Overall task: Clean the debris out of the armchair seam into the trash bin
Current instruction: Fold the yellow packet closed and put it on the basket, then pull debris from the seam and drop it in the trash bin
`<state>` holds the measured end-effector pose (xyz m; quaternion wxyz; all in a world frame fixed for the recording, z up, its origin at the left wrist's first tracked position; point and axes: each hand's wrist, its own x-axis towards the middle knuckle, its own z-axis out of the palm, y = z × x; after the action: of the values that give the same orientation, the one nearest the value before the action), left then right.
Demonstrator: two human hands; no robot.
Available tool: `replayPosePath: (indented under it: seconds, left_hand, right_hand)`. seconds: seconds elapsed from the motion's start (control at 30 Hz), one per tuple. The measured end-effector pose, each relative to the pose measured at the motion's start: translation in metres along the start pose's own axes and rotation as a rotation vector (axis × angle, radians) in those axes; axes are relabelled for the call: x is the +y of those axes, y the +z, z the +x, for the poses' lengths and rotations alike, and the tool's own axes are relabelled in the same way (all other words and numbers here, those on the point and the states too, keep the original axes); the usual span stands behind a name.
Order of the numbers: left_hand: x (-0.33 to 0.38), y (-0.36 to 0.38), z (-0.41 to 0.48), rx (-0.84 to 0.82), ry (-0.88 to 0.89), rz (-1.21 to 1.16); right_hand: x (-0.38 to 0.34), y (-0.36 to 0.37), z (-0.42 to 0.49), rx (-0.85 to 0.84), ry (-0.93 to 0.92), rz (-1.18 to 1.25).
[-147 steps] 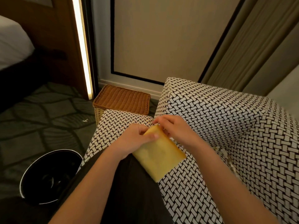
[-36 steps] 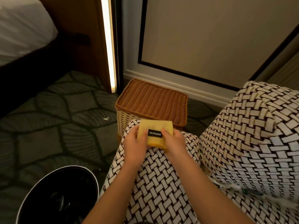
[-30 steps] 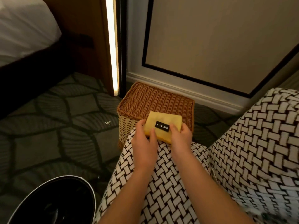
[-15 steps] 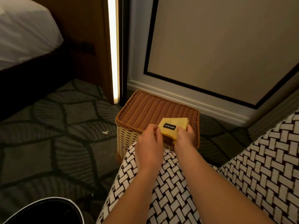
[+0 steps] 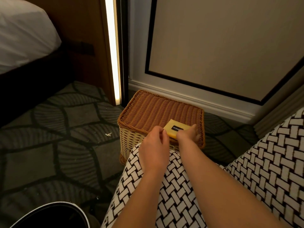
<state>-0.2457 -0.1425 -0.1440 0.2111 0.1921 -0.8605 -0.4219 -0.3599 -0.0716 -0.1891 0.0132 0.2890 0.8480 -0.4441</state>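
The cloth (image 5: 176, 130) lies on the near right corner of the basket (image 5: 148, 112) lid, dead ahead at twelve o'clock past the end of the armchair (image 5: 172, 186) arm. It is a small yellow pad, folded flat and square, with a black label on top whose white lettering I cannot read from here.

The right hand (image 5: 187, 134) has it, with fingers closed over its near right edge and the thumb spread out along the far side. The left hand (image 5: 153, 150) sits at the cloth's nine o'clock with its fingers curled in. The thumb and forefinger come right up to the corner, but I cannot tell whether they pinch it or only meet it.

I'd judge the cloth light and soft, limp once unfolded, and not slippery on wicker or weave. It looks best taken by the folded edge so the layers stay together. A pinch at a loose corner would let it fall open.

The bin (image 5: 57, 216) stands on the carpet (image 5: 49, 145) at seven o'clock, with only part of its pale rim and dark inside showing. A white scrap (image 5: 108, 134) lies on the carpet at about ten o'clock, with smaller flecks near it. Light bits like that would scatter easily, so they want gathering into the cloth before being carried to the bin. I can't see any debris in the chair's seam from this angle.
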Motion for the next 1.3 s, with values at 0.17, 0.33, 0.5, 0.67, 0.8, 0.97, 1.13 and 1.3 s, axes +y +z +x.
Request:
replayPosePath:
  seconds: [0.17, 0.33, 0.5, 0.67, 0.8, 0.97, 1.13, 1.3]
  left_hand:
    - [0.002, -0.005, -0.003, -0.039, -0.007, -0.024]
    - [0.006, -0.013, -0.015, 0.002, -0.123, -0.242]
    - [0.012, -0.025, -0.038, -0.021, -0.205, -0.301]
    - [0.014, -0.038, -0.064, -0.062, -0.296, -0.148]
    - [0.018, -0.060, -0.088, -0.152, -0.384, -0.062]
    - [0.030, -0.086, -0.117, -0.434, -0.345, 0.119]
    - [0.047, -0.109, -0.137, -0.601, -0.283, 0.296]
    - [0.075, -0.119, -0.154, -0.829, -0.130, 0.336]
  right_hand:
    - [-0.004, -0.007, -0.021, -0.106, -0.285, -0.109]
    - [0.000, -0.032, -0.053, -0.252, -0.420, -0.048]
    - [0.016, -0.061, -0.096, -0.185, -0.541, 0.014]
    - [0.044, -0.083, -0.138, -0.128, -0.577, 0.100]
    - [0.059, -0.099, -0.161, -0.163, -0.552, 0.153]
    - [0.081, -0.125, -0.189, -0.242, -0.533, 0.150]
    - [0.107, -0.155, -0.215, -0.297, -0.511, 0.158]
    - [0.132, -0.182, -0.232, -0.368, -0.473, 0.172]
